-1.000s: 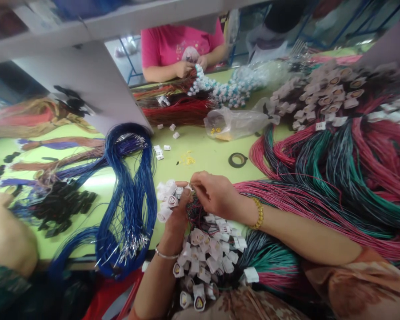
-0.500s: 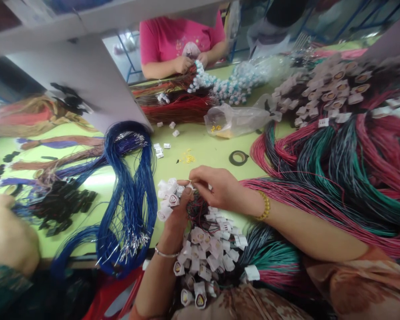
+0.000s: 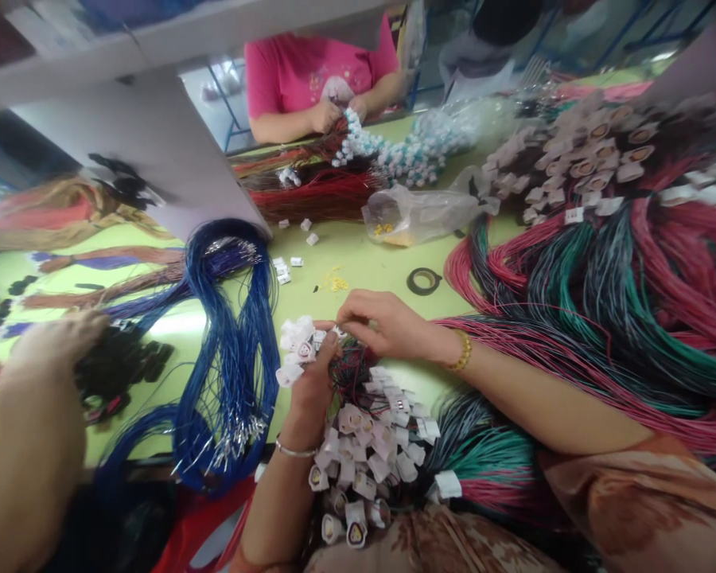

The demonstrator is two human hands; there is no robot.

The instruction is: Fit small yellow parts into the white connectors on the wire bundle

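Note:
My left hand (image 3: 315,366) is closed around thin wires that end in white plug connectors (image 3: 298,330), which stick out on its left side. Fingers pinched, my right hand (image 3: 387,322) meets the left thumb at a small white piece; what exactly lies between its fingertips is too small to make out. Below the hands hangs a thick bunch of white connectors (image 3: 363,446) on dark and red wires, close against my body. Just beyond my hands, small yellow pieces (image 3: 334,280) are scattered on the green tabletop (image 3: 358,259).
A roll of black tape (image 3: 423,281) and a plastic bag (image 3: 418,213) lie ahead. Blue wires (image 3: 227,350) are at left, red, black and green wires (image 3: 573,286) at right. A co-worker's arm (image 3: 41,422) reaches toward black connectors (image 3: 116,370). Another person (image 3: 322,79) sits opposite.
The co-worker's arm at the left has reached forward over the black connectors. My two hands remain together in nearly the same place; the view has shifted slightly.

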